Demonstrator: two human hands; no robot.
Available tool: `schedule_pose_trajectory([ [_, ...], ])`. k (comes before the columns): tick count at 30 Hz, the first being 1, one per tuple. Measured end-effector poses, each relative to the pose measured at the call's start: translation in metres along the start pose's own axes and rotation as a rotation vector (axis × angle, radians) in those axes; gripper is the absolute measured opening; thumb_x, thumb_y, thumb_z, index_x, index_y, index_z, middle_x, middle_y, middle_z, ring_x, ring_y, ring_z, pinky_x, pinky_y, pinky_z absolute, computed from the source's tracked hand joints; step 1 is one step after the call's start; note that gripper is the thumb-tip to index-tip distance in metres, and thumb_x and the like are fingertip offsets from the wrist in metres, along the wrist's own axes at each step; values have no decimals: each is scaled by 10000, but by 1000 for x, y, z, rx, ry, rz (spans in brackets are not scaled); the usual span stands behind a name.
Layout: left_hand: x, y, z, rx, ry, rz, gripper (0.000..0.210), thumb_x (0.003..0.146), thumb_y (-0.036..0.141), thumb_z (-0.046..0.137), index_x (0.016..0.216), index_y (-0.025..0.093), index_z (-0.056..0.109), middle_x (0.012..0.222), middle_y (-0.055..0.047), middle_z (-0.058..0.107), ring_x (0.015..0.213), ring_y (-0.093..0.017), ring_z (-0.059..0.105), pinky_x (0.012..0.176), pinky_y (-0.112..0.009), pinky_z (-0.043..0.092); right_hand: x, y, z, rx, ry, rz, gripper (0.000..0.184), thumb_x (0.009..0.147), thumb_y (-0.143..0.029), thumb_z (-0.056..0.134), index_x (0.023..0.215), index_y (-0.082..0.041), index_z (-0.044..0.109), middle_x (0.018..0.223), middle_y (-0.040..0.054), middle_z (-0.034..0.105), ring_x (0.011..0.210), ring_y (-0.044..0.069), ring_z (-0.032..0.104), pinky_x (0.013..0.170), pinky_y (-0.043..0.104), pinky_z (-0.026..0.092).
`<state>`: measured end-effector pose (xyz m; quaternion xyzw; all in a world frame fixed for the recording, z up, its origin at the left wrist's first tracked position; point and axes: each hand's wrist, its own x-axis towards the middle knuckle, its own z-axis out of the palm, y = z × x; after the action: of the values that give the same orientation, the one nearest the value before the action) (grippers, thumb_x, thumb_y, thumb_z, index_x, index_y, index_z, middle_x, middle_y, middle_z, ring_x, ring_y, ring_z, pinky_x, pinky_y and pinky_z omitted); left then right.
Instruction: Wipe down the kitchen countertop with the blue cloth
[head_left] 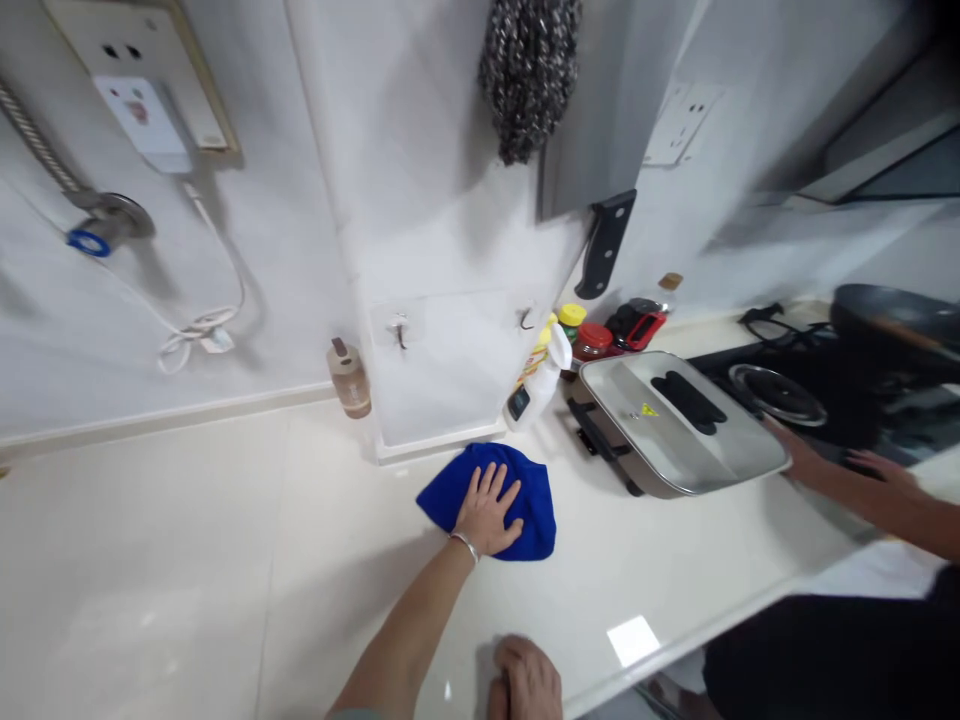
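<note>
My left hand (487,510), with a silver bracelet at the wrist, lies flat on a blue cloth (534,495). Its fingers are spread and press the cloth onto the white countertop (360,570). The cloth is spread out, with its upper edge by the foot of the wall pillar. Near the bottom of the view, my right hand (529,680) rests on the counter, its fingers curled in and nothing seen in them.
An electric pan with a lid (682,420) stands to the right, a co-worker's hand (795,450) at its far side. A white spray bottle (540,385) and jars (592,340) stand behind. A brown bottle (349,380) is left of the pillar. A cleaver (607,245) hangs above.
</note>
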<state>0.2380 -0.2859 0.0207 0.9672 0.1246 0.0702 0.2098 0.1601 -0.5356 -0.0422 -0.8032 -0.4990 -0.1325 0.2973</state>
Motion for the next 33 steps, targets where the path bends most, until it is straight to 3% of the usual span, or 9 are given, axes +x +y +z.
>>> schedule_pose_trajectory([
  [4,-1,18,6,-18,-85,157,665,955,521,449,1539,226,334,1655,-138,149,1539,-311,70,1242,-574,61,8,-6,-6,59,-16,21,337,778,-97,490,1078,-222,580,1096,84,666,1041,288,614,882,459,485],
  [8,-23,60,31,-77,-165,331,654,948,530,454,1533,259,345,1653,-114,177,1537,-311,83,1239,-575,70,17,-12,-6,127,22,-12,346,787,-97,467,1086,-203,604,1062,106,653,1020,287,605,857,452,500],
  [12,-43,99,60,-141,-287,465,661,937,550,467,1523,263,363,1655,-111,177,1538,-308,74,1235,-587,69,18,-12,-3,76,122,-199,400,764,-139,472,1124,-192,638,994,111,677,940,278,622,781,419,527],
  [15,-49,107,68,-161,-356,517,656,943,575,463,1515,263,381,1654,-114,177,1539,-294,55,1238,-582,58,17,-8,-1,19,165,-314,370,721,-160,511,1064,-182,646,903,90,703,845,270,646,709,390,545],
  [20,-55,89,49,-150,-375,517,636,954,601,459,1504,287,398,1647,-82,207,1534,-289,101,1239,-580,104,23,-12,-1,15,92,-297,494,702,-113,466,1169,-141,625,1016,129,717,919,269,668,750,379,586],
  [22,-58,76,37,-119,-338,481,623,954,598,469,1502,310,395,1641,-66,228,1529,-287,143,1234,-586,144,27,-16,-3,81,64,-281,501,754,-89,436,1222,-142,606,1053,132,709,989,258,664,813,371,592],
  [25,-72,49,20,-60,-236,357,604,957,585,479,1502,342,384,1635,-49,248,1521,-283,187,1228,-588,191,30,-19,-7,223,48,-277,405,843,-59,389,1153,-182,619,1033,94,703,1029,213,663,871,330,595],
  [28,-102,16,0,29,-115,161,578,971,541,478,1510,370,358,1636,-30,249,1518,-280,202,1224,-585,228,26,-16,-8,329,61,-287,376,851,-50,377,1105,-201,610,1073,70,694,1089,195,651,922,310,589],
  [33,-186,-35,-38,275,82,-166,571,1000,375,459,1541,361,275,1634,-39,249,1508,-277,233,1207,-571,293,16,-8,5,322,95,-294,371,833,-40,396,1088,-207,608,1147,67,678,1134,201,638,961,311,578],
])
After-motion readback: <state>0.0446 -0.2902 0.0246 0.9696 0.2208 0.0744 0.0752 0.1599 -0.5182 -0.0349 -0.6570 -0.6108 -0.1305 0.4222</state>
